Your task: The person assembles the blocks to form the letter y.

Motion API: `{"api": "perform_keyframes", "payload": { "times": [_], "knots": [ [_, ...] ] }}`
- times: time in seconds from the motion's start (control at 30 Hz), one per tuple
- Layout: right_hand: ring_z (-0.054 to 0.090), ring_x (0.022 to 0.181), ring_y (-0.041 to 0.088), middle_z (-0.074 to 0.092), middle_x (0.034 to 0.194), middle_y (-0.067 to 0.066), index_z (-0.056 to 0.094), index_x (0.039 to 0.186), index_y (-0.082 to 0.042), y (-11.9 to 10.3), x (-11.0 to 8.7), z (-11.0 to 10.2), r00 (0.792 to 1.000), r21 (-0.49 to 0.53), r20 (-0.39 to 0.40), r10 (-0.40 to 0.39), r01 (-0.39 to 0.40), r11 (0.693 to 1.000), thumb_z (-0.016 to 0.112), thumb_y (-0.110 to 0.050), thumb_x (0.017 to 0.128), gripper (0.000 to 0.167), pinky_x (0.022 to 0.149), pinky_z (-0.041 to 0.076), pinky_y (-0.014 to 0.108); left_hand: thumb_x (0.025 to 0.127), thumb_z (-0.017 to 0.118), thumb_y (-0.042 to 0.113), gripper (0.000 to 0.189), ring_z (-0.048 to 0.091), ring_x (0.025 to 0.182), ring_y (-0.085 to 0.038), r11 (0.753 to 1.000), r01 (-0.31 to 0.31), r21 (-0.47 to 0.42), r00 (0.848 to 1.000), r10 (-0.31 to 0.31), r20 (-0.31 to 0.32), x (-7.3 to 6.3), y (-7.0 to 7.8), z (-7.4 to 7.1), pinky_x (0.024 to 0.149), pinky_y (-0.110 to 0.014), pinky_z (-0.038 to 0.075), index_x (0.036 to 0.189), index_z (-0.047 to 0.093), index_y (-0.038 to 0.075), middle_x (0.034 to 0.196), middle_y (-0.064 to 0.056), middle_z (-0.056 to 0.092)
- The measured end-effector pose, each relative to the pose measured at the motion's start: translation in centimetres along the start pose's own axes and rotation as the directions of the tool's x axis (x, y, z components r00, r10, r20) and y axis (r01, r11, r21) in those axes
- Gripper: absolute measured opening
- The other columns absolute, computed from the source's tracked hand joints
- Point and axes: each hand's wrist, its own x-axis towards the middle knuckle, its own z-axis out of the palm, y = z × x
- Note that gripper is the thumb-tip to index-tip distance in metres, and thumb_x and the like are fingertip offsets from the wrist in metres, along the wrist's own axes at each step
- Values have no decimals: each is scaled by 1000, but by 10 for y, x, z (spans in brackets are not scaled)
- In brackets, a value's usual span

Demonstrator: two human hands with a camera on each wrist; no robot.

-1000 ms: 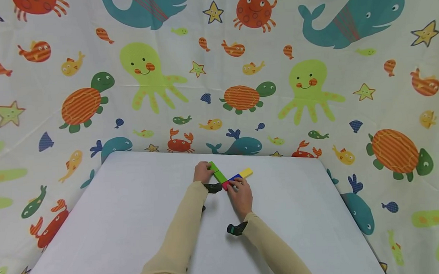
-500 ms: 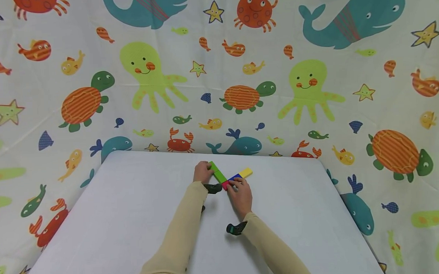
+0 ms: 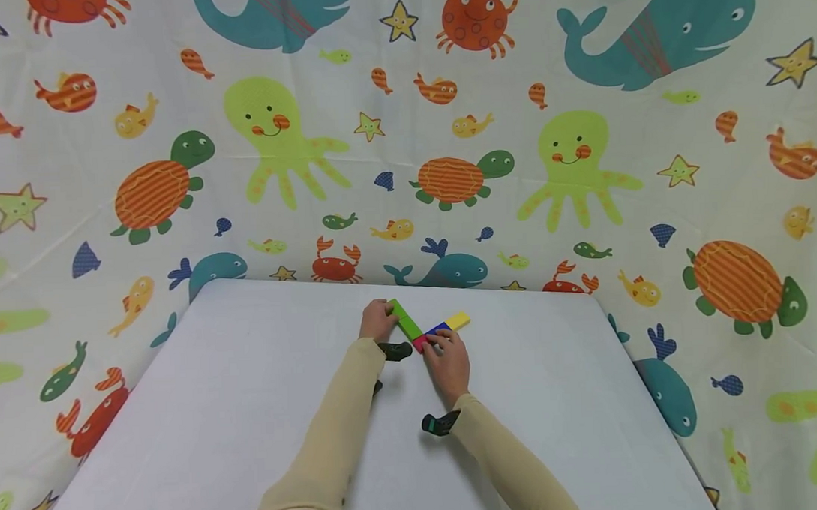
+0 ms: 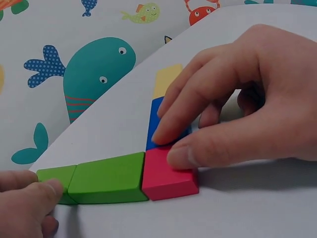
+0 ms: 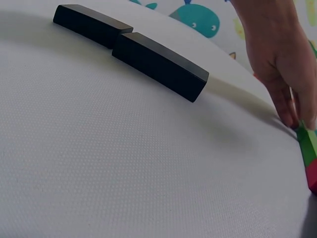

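Observation:
Several toy blocks form a bent row on the white table: two green blocks (image 4: 106, 178), a red block (image 4: 170, 174), a blue block (image 4: 154, 121) and a yellow block (image 3: 459, 321). My left hand (image 3: 377, 321) pinches the outer green block (image 4: 59, 174) at the row's far-left end, its thumb on the near side. At the corner, my right hand (image 3: 450, 362) has its thumb on the red block and a fingertip by the seam between red and blue. Its other fingers are bent and partly hide the blue and yellow blocks.
Two black blocks (image 5: 161, 64) lie end to end on the table in the right wrist view. The left sleeve (image 3: 343, 422) mostly hides them in the head view. Behind the table (image 3: 251, 395) hangs a cloth (image 3: 350, 137) printed with sea animals.

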Motion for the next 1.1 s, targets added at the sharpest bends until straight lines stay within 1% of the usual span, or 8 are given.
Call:
{"api": "perform_keyframes", "payload": {
  "times": [0.13,0.27,0.43,0.5,0.6,0.87,0.97,1.1],
  "knots": [
    [60,103,24,63,120,7,76,107,-10,-1,2,1,1000,-12,12,16,-16,1000,73,-27,89,25,89,50,41,88,67,4,24,51,122,-41,1000,3,-1,1000,-3,26,-3,0,-8,106,-49,38,108,70,-10,125,-30,58],
    [60,104,24,63,120,7,76,108,-10,0,2,0,1000,-16,21,13,-12,1000,72,-28,90,26,90,49,42,92,64,7,34,52,120,-39,1000,-15,15,998,14,63,-9,-2,-22,105,-48,39,122,63,-10,125,-28,59],
    [61,100,21,63,120,6,76,108,-10,3,3,-2,999,8,25,29,-30,1000,72,-28,90,26,87,50,41,96,62,15,36,59,112,-33,998,-62,6,975,59,215,-23,-13,-42,97,-44,48,126,62,-5,124,-21,60],
    [61,98,20,62,120,6,75,109,-9,5,3,-3,999,30,24,43,-43,999,72,-27,89,27,86,50,40,96,63,18,36,61,109,-29,997,-73,-7,950,71,303,-31,-17,-51,93,-42,50,126,63,-1,122,-17,62],
    [61,94,19,62,120,6,75,110,-8,5,3,-4,999,64,23,46,-47,997,73,-25,89,27,83,50,39,95,65,20,33,62,104,-24,996,-80,-24,897,83,435,-45,-21,-65,89,-40,51,124,66,4,118,-10,64],
    [60,89,19,63,117,8,75,107,-5,2,3,-5,1000,88,-2,12,-12,996,75,-19,87,25,77,50,37,87,75,21,33,58,103,-14,987,-155,-48,728,146,670,-75,-24,-86,88,-36,49,119,71,15,116,4,61],
    [59,90,20,63,117,8,75,107,-5,1,3,-4,1000,93,-5,11,-11,996,75,-20,87,25,77,50,37,83,79,17,37,57,103,-13,987,-158,-28,690,131,712,-82,-22,-90,87,-35,49,119,70,18,114,6,58],
    [59,91,19,63,118,7,75,108,-6,0,2,-1,1000,87,12,27,-28,996,74,-22,88,26,79,50,37,81,80,13,40,56,103,-11,986,-164,12,656,99,748,-90,-19,-95,86,-32,50,119,69,19,114,8,55]
  ]
}}
